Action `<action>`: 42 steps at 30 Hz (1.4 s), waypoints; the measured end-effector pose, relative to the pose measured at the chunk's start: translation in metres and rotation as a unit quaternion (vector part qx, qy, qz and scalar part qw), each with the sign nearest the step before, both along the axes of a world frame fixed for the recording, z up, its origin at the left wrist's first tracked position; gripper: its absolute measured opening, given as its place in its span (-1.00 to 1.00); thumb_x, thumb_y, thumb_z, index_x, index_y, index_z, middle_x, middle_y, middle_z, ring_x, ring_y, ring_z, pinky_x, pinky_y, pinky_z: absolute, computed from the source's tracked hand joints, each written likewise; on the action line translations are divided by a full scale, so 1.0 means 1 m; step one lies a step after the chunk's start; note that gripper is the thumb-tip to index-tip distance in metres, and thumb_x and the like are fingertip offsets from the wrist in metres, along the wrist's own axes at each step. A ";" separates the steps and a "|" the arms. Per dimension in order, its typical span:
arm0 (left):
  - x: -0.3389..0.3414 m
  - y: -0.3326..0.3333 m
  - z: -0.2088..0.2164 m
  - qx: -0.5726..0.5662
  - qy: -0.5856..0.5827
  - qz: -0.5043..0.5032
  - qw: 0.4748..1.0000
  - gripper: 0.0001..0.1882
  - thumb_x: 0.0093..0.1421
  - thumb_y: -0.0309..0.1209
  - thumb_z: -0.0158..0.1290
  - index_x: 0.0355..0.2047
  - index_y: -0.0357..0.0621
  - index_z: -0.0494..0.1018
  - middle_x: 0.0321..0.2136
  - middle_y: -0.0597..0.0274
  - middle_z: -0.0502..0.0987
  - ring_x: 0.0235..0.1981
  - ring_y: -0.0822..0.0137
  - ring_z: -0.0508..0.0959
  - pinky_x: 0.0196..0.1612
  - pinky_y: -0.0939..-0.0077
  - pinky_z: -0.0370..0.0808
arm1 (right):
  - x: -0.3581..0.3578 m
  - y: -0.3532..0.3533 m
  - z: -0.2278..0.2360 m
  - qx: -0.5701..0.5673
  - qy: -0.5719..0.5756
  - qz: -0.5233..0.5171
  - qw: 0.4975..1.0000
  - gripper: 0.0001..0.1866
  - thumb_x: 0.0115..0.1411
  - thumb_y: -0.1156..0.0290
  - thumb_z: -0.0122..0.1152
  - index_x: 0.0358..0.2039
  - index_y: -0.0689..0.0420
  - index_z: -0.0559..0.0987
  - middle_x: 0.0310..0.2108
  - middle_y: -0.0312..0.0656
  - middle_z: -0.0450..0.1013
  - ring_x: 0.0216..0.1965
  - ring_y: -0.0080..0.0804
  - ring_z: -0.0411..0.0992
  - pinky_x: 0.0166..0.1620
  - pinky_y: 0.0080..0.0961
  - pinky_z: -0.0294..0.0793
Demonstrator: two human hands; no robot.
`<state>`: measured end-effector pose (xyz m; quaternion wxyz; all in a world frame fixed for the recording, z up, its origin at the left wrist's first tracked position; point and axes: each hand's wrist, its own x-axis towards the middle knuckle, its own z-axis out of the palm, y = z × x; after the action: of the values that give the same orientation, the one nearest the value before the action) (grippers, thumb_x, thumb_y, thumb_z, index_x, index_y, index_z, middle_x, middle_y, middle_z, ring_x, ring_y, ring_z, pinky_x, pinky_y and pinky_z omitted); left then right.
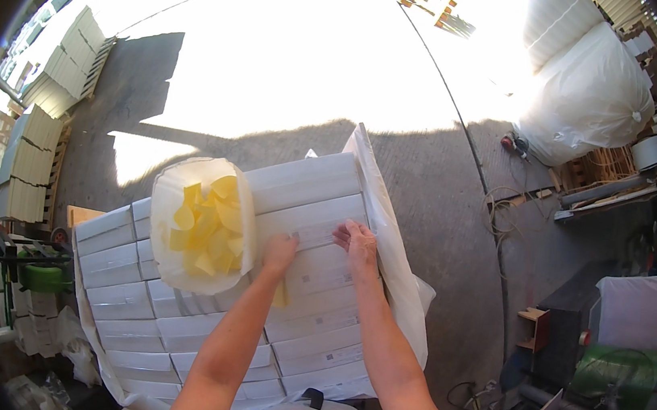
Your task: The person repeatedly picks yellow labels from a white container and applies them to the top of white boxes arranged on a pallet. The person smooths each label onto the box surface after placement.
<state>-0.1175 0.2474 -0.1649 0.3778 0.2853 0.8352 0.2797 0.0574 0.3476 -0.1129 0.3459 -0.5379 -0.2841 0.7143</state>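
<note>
Where boxes [308,203] stack (white): bag [201,223] beside.

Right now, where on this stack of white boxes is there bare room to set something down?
Bare box tops lie left of the left forearm, below the bag of yellow pieces, and top right, behind the right hand. It is crowded around the left hand beside the bag.

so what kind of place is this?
Probably a warehouse or factory yard. A concrete floor carries stacked white cartons on pallets and big plastic-wrapped bales. Both hands rest on a stack of white boxes.
</note>
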 end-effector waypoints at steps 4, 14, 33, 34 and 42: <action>0.006 -0.002 0.022 0.006 0.053 -0.037 0.998 -0.68 0.07 -0.22 0.09 -0.49 -0.29 0.58 -0.57 0.00 0.59 -0.48 0.11 0.62 -0.31 0.28 0.51 | -0.036 -0.005 -0.008 -0.142 0.134 -0.011 0.981 -0.72 0.30 0.31 0.08 -0.11 0.27 0.47 -0.19 -0.05 0.54 -0.20 -0.29 0.56 -0.15 -0.41 0.60; 0.038 -0.056 0.059 0.085 0.108 0.117 0.984 -0.69 0.20 -0.26 -0.05 -0.26 -0.24 0.54 -0.29 -0.18 0.57 -0.20 -0.20 0.54 -0.10 0.07 0.44 | -0.086 -0.060 -0.018 -0.156 0.205 0.069 0.964 -0.63 0.29 0.31 0.09 -0.01 0.33 0.42 -0.11 -0.01 0.51 -0.09 -0.17 0.54 0.00 -0.32 0.55; 0.059 -0.175 0.119 0.039 -0.484 0.160 0.859 -0.61 0.31 -0.14 -0.11 -0.14 -0.24 0.44 -0.45 0.05 0.55 -0.60 0.30 0.49 -0.58 0.41 0.38 | 0.022 -0.105 0.054 0.153 -0.118 0.262 0.946 -0.56 0.14 0.31 0.25 -0.02 0.31 0.53 -0.17 -0.01 0.57 -0.16 -0.33 0.55 -0.08 -0.48 0.51; 0.061 -0.177 0.123 0.049 -0.499 0.157 0.851 -0.59 0.33 -0.11 -0.13 -0.13 -0.23 0.44 -0.44 0.05 0.55 -0.59 0.28 0.50 -0.56 0.40 0.40 | 0.024 -0.131 0.066 0.172 -0.153 0.314 0.921 -0.56 0.14 0.32 0.28 -0.02 0.30 0.53 -0.21 -0.03 0.57 -0.21 -0.34 0.55 -0.08 -0.47 0.52; 0.079 -0.196 0.142 0.074 -0.549 0.071 0.830 -0.32 0.35 0.16 -0.36 -0.14 -0.25 0.45 -0.48 0.08 0.54 -0.52 0.23 0.55 -0.43 0.40 0.52 | 0.050 -0.212 0.116 0.178 -0.062 0.397 0.898 -0.66 0.15 0.39 0.28 -0.08 0.26 0.57 -0.39 -0.15 0.53 -0.47 -0.48 0.50 -0.37 -0.53 0.51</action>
<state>-0.0386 0.0516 -0.0234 0.7306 0.0516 0.4856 0.4772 0.1071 0.1352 0.0032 0.1051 -0.3529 -0.6179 0.6947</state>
